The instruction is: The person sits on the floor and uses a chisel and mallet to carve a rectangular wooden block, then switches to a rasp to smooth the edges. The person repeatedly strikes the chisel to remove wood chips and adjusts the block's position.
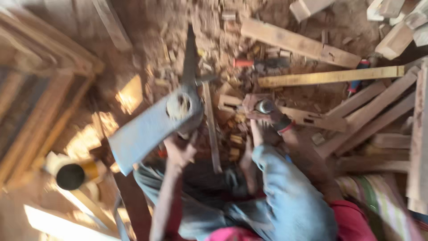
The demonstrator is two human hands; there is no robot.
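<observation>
Left hand [179, 151]: closed around the haft of an adze-like tool [154, 122], raised above the lap; broad grey steel blade, blurred, round haft end showing through its eye. Right hand [277, 119]: gripping a wooden block [294, 115] on the ground, just beyond the knee in blue jeans [285, 192]. Earthen floor [147, 27]: covered with chips, offcuts, planks; red-handled hammer [256, 63] lying beyond the block.

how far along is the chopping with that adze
Done: wood chips already litter the ground. In hand: the left hand raises the adze; the right hand steadies a notched wooden piece. Left: motion blur hides how far it is shaped.
</observation>
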